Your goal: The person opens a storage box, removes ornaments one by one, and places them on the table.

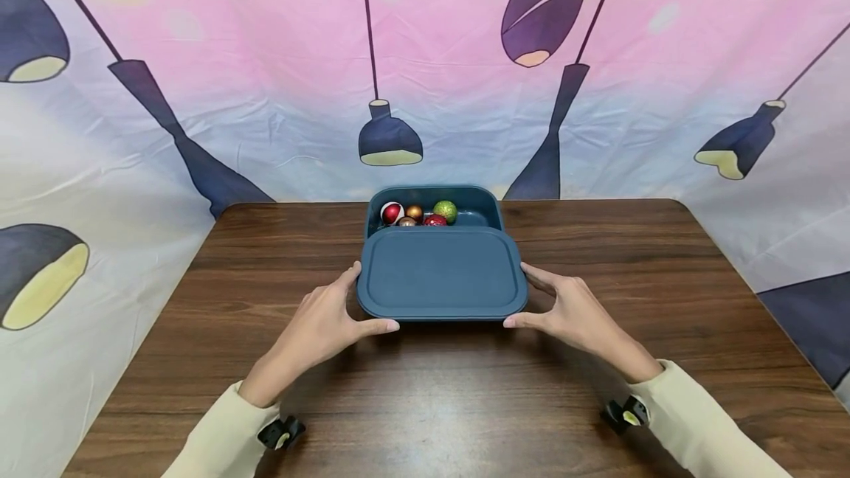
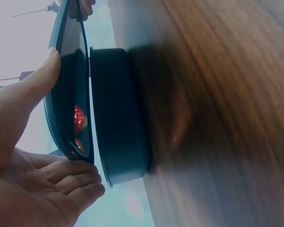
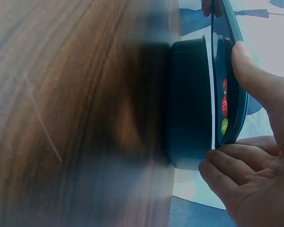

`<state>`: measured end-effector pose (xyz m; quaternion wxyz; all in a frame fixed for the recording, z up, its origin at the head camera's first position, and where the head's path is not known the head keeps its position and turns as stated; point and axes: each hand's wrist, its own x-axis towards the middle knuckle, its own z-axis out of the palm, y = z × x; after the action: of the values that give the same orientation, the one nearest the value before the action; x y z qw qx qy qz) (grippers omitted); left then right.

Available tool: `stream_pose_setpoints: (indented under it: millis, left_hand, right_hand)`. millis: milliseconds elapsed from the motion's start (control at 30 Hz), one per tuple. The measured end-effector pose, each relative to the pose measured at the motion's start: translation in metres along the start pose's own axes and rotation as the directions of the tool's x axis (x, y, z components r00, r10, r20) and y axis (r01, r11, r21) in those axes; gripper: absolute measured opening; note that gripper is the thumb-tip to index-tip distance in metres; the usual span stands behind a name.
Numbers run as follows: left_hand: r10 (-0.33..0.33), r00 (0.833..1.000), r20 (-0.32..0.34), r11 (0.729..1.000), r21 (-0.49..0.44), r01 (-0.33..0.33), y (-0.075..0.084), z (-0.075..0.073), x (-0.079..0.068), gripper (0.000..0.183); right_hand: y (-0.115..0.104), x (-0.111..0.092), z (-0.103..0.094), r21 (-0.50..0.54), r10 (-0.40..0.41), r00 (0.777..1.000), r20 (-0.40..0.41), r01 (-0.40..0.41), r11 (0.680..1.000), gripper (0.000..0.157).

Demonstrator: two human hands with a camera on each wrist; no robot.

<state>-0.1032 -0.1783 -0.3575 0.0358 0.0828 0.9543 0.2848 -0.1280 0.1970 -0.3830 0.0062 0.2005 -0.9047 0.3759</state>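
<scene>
A blue rectangular lid (image 1: 441, 273) is held level above a matching blue box (image 1: 474, 194), covering its near part. My left hand (image 1: 322, 321) grips the lid's left end, thumb at the near edge and fingers along the side. On the other end, my right hand (image 1: 579, 310) holds it the same way. Both wrist views show a narrow gap between the lid and the box wall (image 2: 117, 113). Inside the box's uncovered far part lie shiny balls: a red-and-white ball (image 1: 392, 213), a gold ball (image 1: 415, 212), a green ball (image 1: 445, 210) and others partly hidden by the lid.
The box stands on a dark wooden table (image 1: 425, 397), close to its far edge. Behind the table hangs a pastel cloth (image 1: 279, 57) printed with lamps. A small black device (image 1: 282, 433) sits at the left wrist and another black device (image 1: 625, 414) at the right.
</scene>
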Motion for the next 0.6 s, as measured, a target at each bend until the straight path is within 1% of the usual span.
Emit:
stream_pose_setpoints:
  millis: [300,467,600]
  left_hand:
    - [-0.020,1.000,0.012,0.999,0.036,0.020,0.007,0.002,-0.013,0.117]
    - [-0.051,0.998,0.036,0.998,0.041,0.049,0.010,0.003,-0.019,0.118]
    - [-0.047,0.999,0.023,0.997,0.056,0.046,0.011,0.006,-0.023,0.116]
  right_hand:
    - [-0.003,-0.015,0.001,-0.033,-0.008,1.000,-0.014,0.007,0.999,0.092]
    - [-0.005,-0.021,0.000,-0.035,-0.019,1.000,-0.017,0.018,0.999,0.091]
    - [-0.006,-0.027,0.000,-0.055,-0.031,0.999,-0.022,0.029,0.998,0.091]
